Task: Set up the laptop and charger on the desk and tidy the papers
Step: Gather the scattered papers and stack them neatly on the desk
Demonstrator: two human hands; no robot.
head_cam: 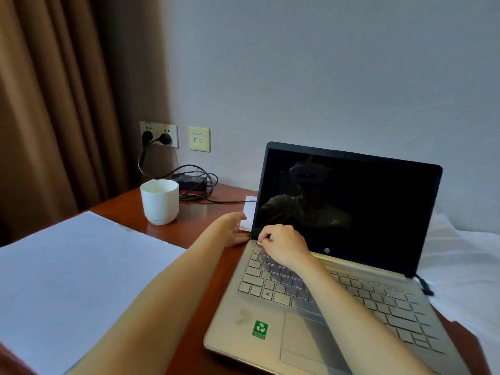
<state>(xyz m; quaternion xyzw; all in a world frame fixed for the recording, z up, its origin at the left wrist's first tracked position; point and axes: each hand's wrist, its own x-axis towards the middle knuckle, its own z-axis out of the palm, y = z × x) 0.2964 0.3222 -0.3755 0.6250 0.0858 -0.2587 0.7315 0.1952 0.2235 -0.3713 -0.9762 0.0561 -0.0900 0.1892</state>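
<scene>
The gold laptop (273, 315) stands open on the wooden desk (189, 228), its screen dark. My left hand (234, 230) grips the laptop's left edge by the hinge. My right hand (284, 247) hovers over the keyboard's top-left corner, fingers curled, one fingertip on a key. The black charger brick (190, 180) lies at the back left, plugged into the wall socket (159, 135). Its cable (224, 202) runs behind the screen, and a black plug (425, 288) sticks out at the laptop's right side. A stack of white papers (75, 280) covers the desk's left.
A white cup (160, 201) stands between the papers and the charger. A small white sheet (249, 212) lies behind the laptop's left corner. White cloth (460, 266) lies to the right of the laptop. A brown curtain (54, 104) hangs at the left.
</scene>
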